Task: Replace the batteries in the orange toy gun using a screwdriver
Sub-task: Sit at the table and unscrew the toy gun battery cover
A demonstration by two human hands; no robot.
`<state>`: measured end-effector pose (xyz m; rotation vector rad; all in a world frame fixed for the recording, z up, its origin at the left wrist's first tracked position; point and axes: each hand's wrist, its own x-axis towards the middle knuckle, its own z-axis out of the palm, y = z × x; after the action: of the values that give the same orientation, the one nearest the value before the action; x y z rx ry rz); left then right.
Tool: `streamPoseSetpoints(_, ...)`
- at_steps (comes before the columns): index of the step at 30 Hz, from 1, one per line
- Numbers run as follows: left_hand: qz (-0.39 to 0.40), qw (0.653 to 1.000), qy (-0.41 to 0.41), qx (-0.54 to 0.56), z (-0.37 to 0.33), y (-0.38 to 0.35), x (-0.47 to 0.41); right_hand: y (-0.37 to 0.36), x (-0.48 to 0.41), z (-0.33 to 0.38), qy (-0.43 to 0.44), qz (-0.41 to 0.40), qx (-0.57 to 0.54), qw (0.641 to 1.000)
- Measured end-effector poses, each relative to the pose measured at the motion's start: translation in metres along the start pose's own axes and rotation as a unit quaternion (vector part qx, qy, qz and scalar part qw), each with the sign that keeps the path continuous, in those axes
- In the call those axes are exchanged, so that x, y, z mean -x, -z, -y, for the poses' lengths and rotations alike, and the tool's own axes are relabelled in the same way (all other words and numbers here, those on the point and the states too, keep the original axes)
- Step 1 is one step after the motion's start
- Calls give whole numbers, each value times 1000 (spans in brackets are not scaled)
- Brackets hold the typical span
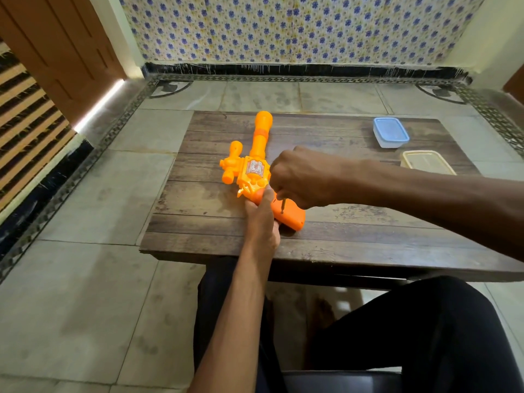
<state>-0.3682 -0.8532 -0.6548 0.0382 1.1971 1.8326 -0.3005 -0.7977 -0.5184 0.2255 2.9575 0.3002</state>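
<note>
Orange plastic stood out against the dark wood: the toy gun (256, 168) lay on its side on the low wooden table (354, 231), towards the table's left half, its long barrel pointing to the far edge and its grip (293, 219) angled towards the near right. A stubby scope-like piece stuck out on the gun's left side, and a silvery patterned panel showed on the body just ahead of the cylinder. The left hand (262, 222) came in from the near side and grasped the gun where the grip met the body, thumb laid up along the orange plastic, holding it against the tabletop. The right hand (297, 177) reached across from the right and was clenched around the screwdriver (282, 206), whose handle was hidden inside the fist; only the thin metal shaft showed below the hand, standing nearly upright with its tip on the upper face of the grip. Whether the tip sat in a screw head could not be told. Well apart from the gun, near the table's far right corner, sat a clear box with a blue lid (390, 132), and just beside it, nearer, a cream-coloured box (428, 163) at the right edge. Pale floor tiles (85, 279) surrounded the table, and a wall with blue flowers (283, 29) rose beyond.
</note>
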Motion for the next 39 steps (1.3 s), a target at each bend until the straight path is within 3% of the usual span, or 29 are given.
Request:
streamPoseSetpoints(6,11,1000,-15,22,-1,1,1,5,-5,-9,2,9,-87,996)
streamPoseSetpoints(14,9,1000,-12,6,1,2,0,10,-10,-6,-117,101,-123,980)
streamPoseSetpoints(22,21,1000,-19,-8,5,5,-6,7,-6,-3,-51,102,-112,987)
streamPoseSetpoints(31,17,1000,-16,12,9,6,-11,-1,-6,-20,-126,141,-206,960)
streamPoseSetpoints(34,16,1000,-18,10,10,6,-12,-4,-8,-18,-139,106,-182,968)
streamPoseSetpoints(39,27,999,-26,4,8,6,-11,5,-7,-6,-32,77,-50,995)
